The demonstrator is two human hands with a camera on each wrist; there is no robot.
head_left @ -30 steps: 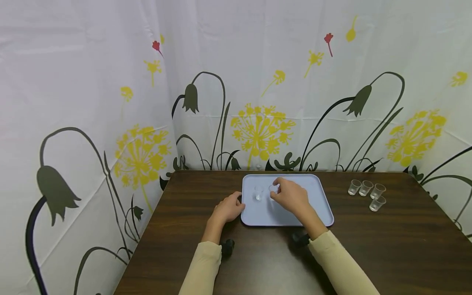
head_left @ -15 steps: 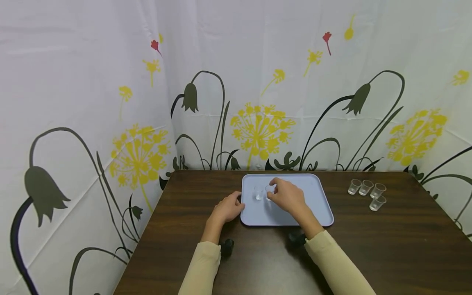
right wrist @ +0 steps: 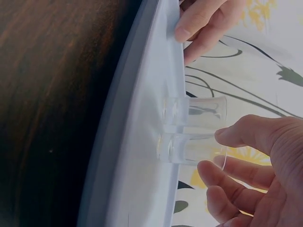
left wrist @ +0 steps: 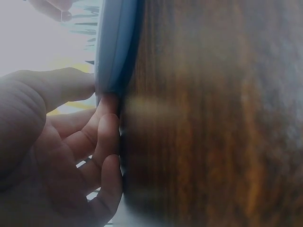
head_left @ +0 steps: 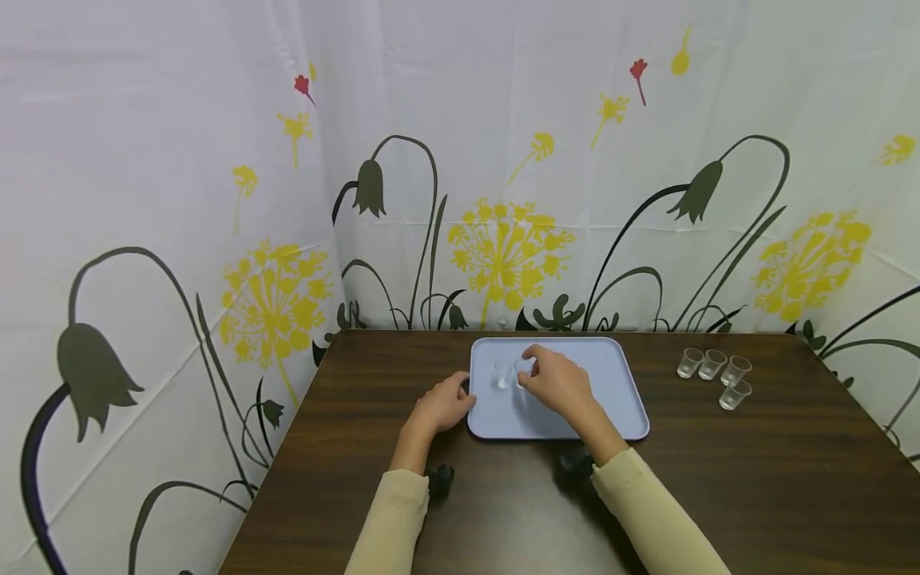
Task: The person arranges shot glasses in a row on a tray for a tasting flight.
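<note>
A light blue tray (head_left: 575, 415) lies on the dark wooden table. My left hand (head_left: 440, 406) holds its left edge, thumb on the rim and fingers at the outer side, as the left wrist view shows. On the tray stands a small clear shot glass (head_left: 502, 375). Right beside it, a second clear shot glass (right wrist: 182, 147) is upright at the tray surface. My right hand (head_left: 559, 383) pinches this second glass near its rim between thumb and fingers. In the right wrist view the two glasses stand side by side, almost touching.
Several more clear shot glasses (head_left: 712, 365) stand grouped on the table to the right of the tray. A white curtain (head_left: 402, 96) printed with flowers hangs behind the table and along its left side.
My right hand has moved a little left with the shot glass, bringing it close to the other glass on the tray. The left hand stays at the tray's edge.
</note>
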